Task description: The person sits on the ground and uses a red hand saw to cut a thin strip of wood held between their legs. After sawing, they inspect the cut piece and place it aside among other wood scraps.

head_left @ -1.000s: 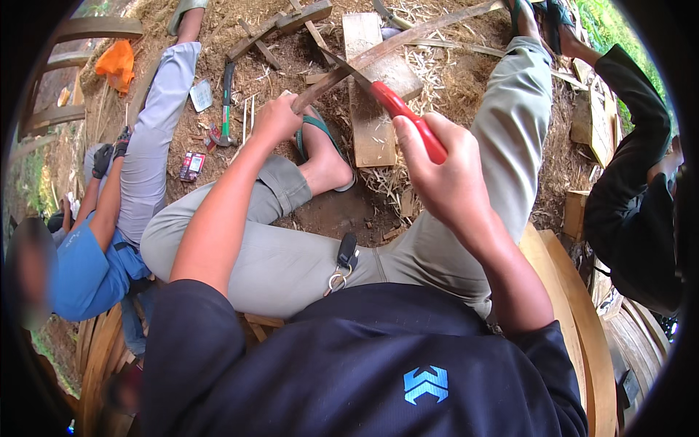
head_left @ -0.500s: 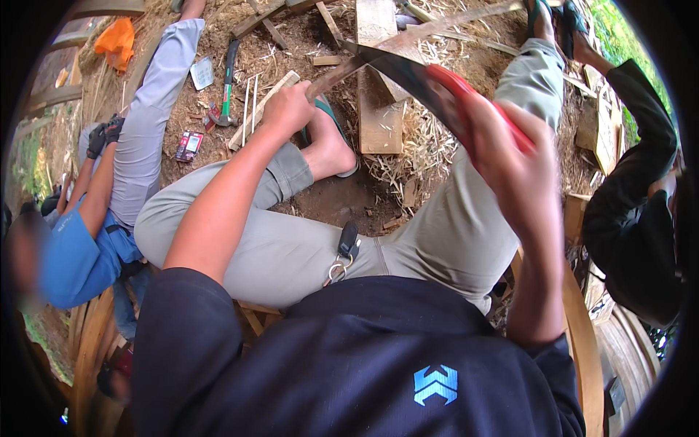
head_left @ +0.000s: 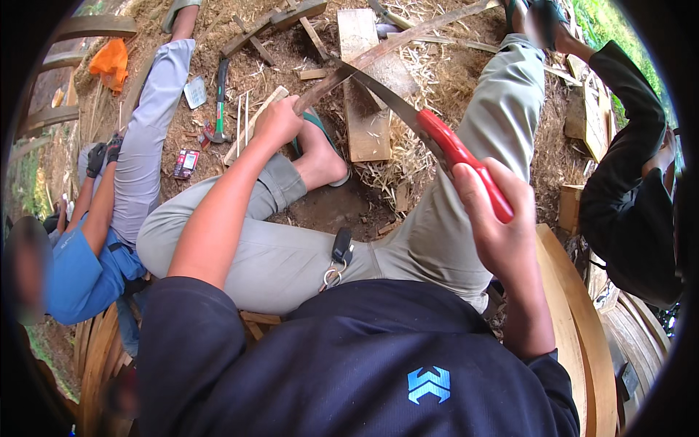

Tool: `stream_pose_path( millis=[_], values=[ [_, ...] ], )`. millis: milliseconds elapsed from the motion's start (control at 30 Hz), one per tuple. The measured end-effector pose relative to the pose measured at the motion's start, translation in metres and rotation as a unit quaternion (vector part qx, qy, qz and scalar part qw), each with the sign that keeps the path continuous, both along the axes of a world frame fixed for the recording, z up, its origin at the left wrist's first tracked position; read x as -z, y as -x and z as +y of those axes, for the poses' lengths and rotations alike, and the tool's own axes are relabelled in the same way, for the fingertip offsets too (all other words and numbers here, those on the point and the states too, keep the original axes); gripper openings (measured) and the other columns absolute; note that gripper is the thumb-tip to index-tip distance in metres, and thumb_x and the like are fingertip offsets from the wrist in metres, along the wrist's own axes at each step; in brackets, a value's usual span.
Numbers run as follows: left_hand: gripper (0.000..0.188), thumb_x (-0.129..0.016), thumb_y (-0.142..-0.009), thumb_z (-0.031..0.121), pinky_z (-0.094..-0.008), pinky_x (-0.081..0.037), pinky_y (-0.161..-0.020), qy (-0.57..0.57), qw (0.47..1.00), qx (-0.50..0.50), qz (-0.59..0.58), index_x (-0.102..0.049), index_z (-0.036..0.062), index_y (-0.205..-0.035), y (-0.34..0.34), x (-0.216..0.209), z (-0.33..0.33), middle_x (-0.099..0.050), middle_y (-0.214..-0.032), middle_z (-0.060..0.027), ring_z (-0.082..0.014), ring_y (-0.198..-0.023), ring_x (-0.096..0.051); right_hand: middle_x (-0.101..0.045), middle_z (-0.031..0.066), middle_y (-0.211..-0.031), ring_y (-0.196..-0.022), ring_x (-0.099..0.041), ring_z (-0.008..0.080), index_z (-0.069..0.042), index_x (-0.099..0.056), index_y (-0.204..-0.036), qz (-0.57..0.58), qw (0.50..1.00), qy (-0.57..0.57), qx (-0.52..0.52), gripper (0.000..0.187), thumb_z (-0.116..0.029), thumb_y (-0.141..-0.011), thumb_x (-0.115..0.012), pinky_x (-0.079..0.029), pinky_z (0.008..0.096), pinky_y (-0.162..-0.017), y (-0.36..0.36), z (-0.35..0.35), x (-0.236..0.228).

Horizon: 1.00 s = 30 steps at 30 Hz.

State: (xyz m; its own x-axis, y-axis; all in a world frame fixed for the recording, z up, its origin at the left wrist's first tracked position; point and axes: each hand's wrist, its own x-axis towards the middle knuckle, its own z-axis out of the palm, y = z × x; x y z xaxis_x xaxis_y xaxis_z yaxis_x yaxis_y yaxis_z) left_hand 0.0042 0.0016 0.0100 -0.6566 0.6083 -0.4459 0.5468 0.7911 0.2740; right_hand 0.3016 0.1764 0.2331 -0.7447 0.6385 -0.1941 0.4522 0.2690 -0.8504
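On the straw-littered ground at far left I note an orange cloth [head_left: 109, 62], then a seated person in a blue shirt [head_left: 80, 266] with pale trousers stretched forward. Beside that leg lies a hammer [head_left: 218, 98]. The left hand [head_left: 277, 124] is closed around the near end of a long bamboo strip [head_left: 393, 47], which runs up and right across a flat wooden board [head_left: 364, 95]. The blade of the red-handled saw [head_left: 437, 142] crosses the strip just above that hand. The right hand [head_left: 495, 226] is clenched on the saw's handle. At far right, a person's dark sleeve [head_left: 630, 138].
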Motion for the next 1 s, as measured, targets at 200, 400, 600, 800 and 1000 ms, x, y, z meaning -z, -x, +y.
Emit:
stream_pose_path(
  millis=[200,400,600,800,1000],
  values=[
    [0.027,-0.058,-0.088,0.017,-0.0537,-0.053,-0.082,-0.005,0.999,0.002,-0.038,-0.069,0.0156,-0.113,-0.008,-0.01,-0.002,-0.072,-0.101,-0.0238,-0.0444,-0.097,-0.068,-0.05,0.0132,-0.062,-0.053,-0.046,0.0202,0.002,-0.06,-0.079,0.003,1.0,-0.018,0.019,0.026,-0.015,-0.095,-0.072,-0.038,0.0346,-0.054,-0.002,0.004,-0.02],
    [0.034,-0.065,-0.085,0.028,-0.0503,-0.053,-0.079,0.008,0.997,0.012,-0.08,-0.068,0.0096,-0.112,-0.01,0.007,-0.007,-0.072,-0.093,-0.0222,-0.042,-0.089,-0.069,-0.057,0.0091,-0.069,-0.061,-0.05,0.0184,0.002,-0.068,-0.094,-0.049,0.998,-0.002,0.048,0.024,-0.021,-0.094,-0.075,-0.042,0.0316,-0.061,-0.011,0.014,-0.018],
    [0.037,-0.068,-0.08,0.043,-0.0492,-0.054,-0.085,0.03,0.997,0.015,-0.064,-0.068,0.0133,-0.102,-0.01,-0.002,0.026,-0.073,-0.097,-0.0184,-0.0381,-0.097,-0.071,-0.054,0.0066,-0.066,-0.062,-0.048,0.0122,0.003,-0.068,-0.091,-0.099,0.992,0.079,0.022,0.029,-0.025,-0.097,-0.073,-0.041,0.0317,-0.059,0.003,0.028,-0.035],
    [0.026,-0.065,-0.085,0.032,-0.0513,-0.056,-0.087,0.011,1.0,-0.017,0.009,-0.071,0.0143,-0.104,-0.028,0.014,0.028,-0.073,-0.1,-0.0195,-0.0401,-0.098,-0.07,-0.054,0.0172,-0.06,-0.054,-0.051,0.0233,0.005,-0.061,-0.074,-0.041,0.999,0.033,-0.008,0.034,-0.021,-0.096,-0.067,-0.041,0.0385,-0.056,0.044,0.029,-0.019],
    [0.026,-0.065,-0.085,0.03,-0.0516,-0.056,-0.086,0.023,1.0,-0.015,-0.008,-0.071,0.0137,-0.104,-0.024,0.008,0.029,-0.073,-0.102,-0.0199,-0.0403,-0.099,-0.07,-0.057,0.0187,-0.059,-0.052,-0.054,0.0241,0.005,-0.061,-0.075,-0.014,1.0,0.023,-0.007,0.035,-0.022,-0.096,-0.067,-0.042,0.0384,-0.054,0.036,0.02,0.016]
  ],
)
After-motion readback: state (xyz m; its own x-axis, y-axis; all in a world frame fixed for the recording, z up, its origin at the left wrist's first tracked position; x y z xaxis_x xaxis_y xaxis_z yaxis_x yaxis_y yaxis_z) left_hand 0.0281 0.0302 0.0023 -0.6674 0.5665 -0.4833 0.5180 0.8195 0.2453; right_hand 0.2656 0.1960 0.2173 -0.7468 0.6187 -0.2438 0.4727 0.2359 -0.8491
